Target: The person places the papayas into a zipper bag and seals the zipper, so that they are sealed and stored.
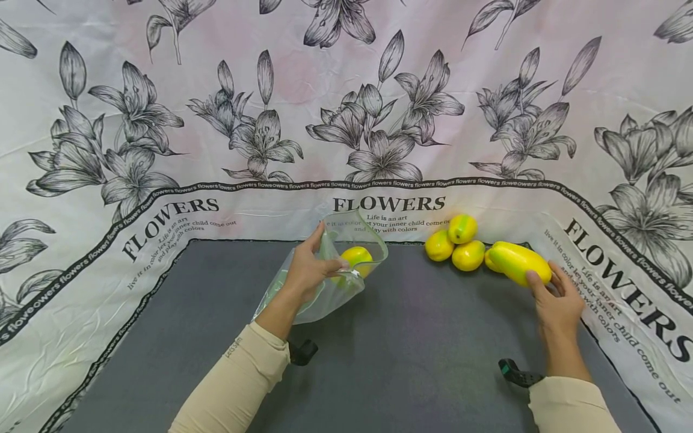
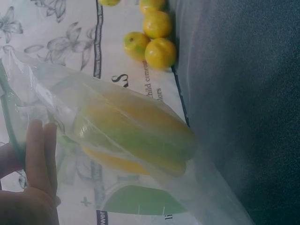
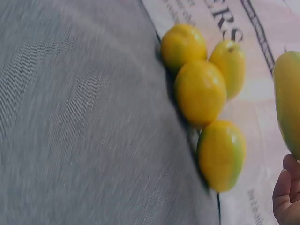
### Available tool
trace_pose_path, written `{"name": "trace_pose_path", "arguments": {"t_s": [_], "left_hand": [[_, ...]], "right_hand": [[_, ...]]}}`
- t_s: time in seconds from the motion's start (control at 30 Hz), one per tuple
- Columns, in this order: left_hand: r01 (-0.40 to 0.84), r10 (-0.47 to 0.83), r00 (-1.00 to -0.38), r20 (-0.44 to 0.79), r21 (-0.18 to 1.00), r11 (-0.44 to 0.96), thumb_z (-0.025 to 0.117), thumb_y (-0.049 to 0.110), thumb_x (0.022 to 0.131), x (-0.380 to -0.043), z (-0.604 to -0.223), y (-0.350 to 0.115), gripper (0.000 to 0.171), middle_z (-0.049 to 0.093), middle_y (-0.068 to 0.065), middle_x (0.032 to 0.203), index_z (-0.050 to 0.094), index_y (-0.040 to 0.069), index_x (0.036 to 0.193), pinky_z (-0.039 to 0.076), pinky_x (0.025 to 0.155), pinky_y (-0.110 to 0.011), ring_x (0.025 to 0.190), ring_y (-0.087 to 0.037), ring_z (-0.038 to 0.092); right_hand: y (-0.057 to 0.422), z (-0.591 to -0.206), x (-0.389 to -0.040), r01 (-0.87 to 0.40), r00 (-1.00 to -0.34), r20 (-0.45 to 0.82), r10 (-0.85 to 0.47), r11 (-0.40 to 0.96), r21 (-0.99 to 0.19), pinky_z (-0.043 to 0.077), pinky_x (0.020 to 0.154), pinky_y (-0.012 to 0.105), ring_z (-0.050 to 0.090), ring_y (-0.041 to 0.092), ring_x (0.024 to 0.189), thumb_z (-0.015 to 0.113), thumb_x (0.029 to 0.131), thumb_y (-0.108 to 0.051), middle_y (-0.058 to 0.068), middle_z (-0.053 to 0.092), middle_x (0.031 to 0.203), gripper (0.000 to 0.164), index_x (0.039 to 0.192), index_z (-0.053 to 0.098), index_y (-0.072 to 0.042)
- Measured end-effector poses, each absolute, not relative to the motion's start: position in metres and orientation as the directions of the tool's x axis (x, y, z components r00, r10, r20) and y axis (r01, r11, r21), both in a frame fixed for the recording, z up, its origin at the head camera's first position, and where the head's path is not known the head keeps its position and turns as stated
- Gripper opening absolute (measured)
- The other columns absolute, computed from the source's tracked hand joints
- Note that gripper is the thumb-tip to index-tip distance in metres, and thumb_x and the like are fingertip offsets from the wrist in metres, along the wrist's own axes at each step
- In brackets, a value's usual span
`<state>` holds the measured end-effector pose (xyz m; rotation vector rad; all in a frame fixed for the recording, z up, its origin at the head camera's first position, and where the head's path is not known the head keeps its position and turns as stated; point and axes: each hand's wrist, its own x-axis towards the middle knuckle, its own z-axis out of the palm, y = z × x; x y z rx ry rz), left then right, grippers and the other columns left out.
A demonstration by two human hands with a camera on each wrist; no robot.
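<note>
My left hand grips a clear zip bag near its mouth, which gapes toward the right. Inside the bag lies a yellow mango with a green patch; through the film in the left wrist view, the mango looks hazy. At the right, my right hand holds another long yellow mango by its near end, raised beside the other fruit. Only the fingertips and part of that mango show at the right wrist view's edge.
Several more yellow mangoes cluster at the back edge of the dark grey table, one partly behind the held mango. A white cloth printed with flowers and lettering rises behind and along both sides.
</note>
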<state>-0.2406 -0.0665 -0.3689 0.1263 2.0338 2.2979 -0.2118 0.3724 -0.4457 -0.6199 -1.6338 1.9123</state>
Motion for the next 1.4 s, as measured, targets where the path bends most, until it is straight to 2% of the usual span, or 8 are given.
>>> {"name": "trace_pose_path", "arguments": {"t_s": [0.27,0.57,0.8,0.93,1.13,1.4], "left_hand": [[-0.003,0.117,-0.993,0.012,0.992,-0.13,0.067,-0.019,0.079,-0.239,-0.369,-0.067,0.098,0.01,-0.013,0.158,0.023,0.025,0.154,0.059,0.074,-0.039,0.078,-0.029,0.068],[0.007,0.13,-0.991,0.023,0.992,-0.126,0.066,-0.02,0.08,-0.239,-0.37,-0.067,0.098,0.008,-0.013,0.158,0.022,0.025,0.155,0.059,0.076,-0.038,0.083,-0.03,0.068],[0.006,0.146,-0.989,0.024,0.992,-0.124,0.066,-0.02,0.079,-0.239,-0.371,-0.066,0.099,0.008,-0.013,0.158,0.022,0.025,0.155,0.058,0.077,-0.038,0.095,-0.034,0.066],[0.009,0.154,-0.988,0.026,0.994,-0.11,0.067,-0.019,0.08,-0.238,-0.371,-0.066,0.098,0.008,-0.012,0.159,0.022,0.024,0.155,0.058,0.078,-0.038,0.101,-0.033,0.064],[0.001,0.162,-0.987,0.017,0.995,-0.101,0.067,-0.019,0.08,-0.238,-0.37,-0.065,0.097,0.009,-0.013,0.158,0.022,0.026,0.155,0.058,0.078,-0.038,0.089,-0.031,0.067],[0.002,0.158,-0.987,0.018,0.995,-0.103,0.066,-0.02,0.079,-0.237,-0.37,-0.064,0.098,0.009,-0.012,0.158,0.022,0.025,0.155,0.058,0.077,-0.038,0.104,-0.034,0.063]], "right_hand": [[0.349,-0.435,-0.221,-0.263,-0.758,0.178,0.628,-0.045,-0.964,0.051,0.069,0.009,0.056,0.013,0.092,0.081,0.079,-0.01,0.003,0.057,0.12,0.052,0.128,0.065,-0.013],[0.313,-0.412,-0.23,-0.358,-0.795,0.327,0.511,0.041,-0.933,0.052,0.071,0.011,0.059,0.015,0.089,0.076,0.083,-0.007,0.005,0.059,0.115,0.048,0.13,0.063,-0.009],[0.28,-0.401,-0.236,-0.384,-0.833,0.396,0.385,0.113,-0.916,0.052,0.076,0.013,0.062,0.015,0.092,0.071,0.088,-0.007,0.006,0.057,0.116,0.048,0.135,0.058,-0.008],[0.259,-0.392,-0.236,-0.405,-0.854,0.419,0.308,0.109,-0.908,0.053,0.074,0.015,0.061,0.015,0.091,0.069,0.089,-0.005,0.006,0.056,0.115,0.049,0.136,0.055,-0.004],[0.228,-0.37,-0.228,-0.479,-0.843,0.499,0.203,0.139,-0.867,0.054,0.068,0.015,0.061,0.013,0.087,0.067,0.088,0.002,0.011,0.056,0.115,0.046,0.133,0.054,0.006],[0.206,-0.362,-0.229,-0.524,-0.824,0.551,0.13,0.193,-0.829,0.053,0.078,0.019,0.06,0.01,0.09,0.069,0.088,0.0,0.02,0.053,0.127,0.047,0.133,0.053,0.008]]}}
